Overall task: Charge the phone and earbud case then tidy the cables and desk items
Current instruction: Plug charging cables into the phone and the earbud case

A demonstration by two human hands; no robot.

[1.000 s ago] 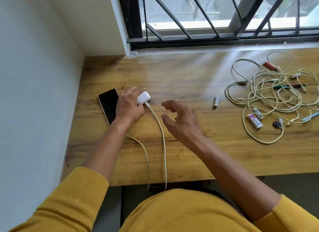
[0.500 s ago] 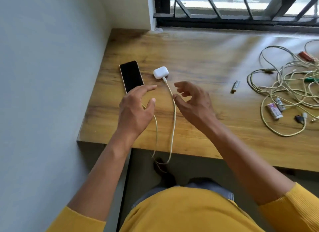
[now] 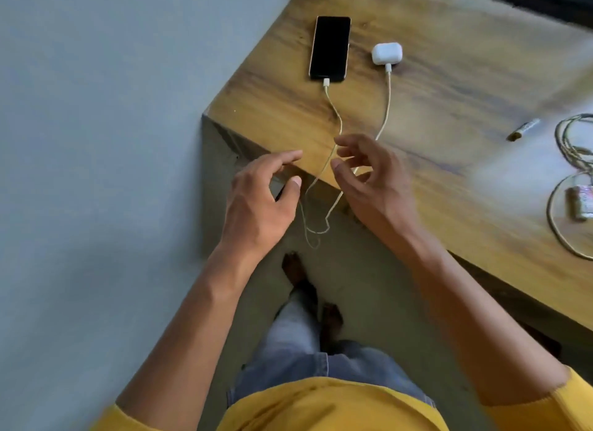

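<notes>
A black phone (image 3: 330, 47) lies screen-up near the desk's left edge with a pale cable (image 3: 333, 109) plugged into its near end. Right of it sits the white earbud case (image 3: 386, 53), with a second pale cable (image 3: 388, 97) plugged in. Both cables run over the desk's front edge and hang down between my hands. My left hand (image 3: 261, 203) hovers at the desk corner, fingers spread, holding nothing. My right hand (image 3: 373, 180) is over the front edge with curled, parted fingers close to the cables; no grip shows.
The wooden desk (image 3: 449, 87) meets a grey wall on the left. A small battery (image 3: 523, 129) lies to the right. Tangled cables (image 3: 574, 148) and a small wrapped item (image 3: 580, 203) sit at the far right edge. Below are my legs and the floor.
My left hand let go of the earbud case and both hands drew back to the desk's front edge. The view tilted down and left, so the phone's plugged cable now shows.
</notes>
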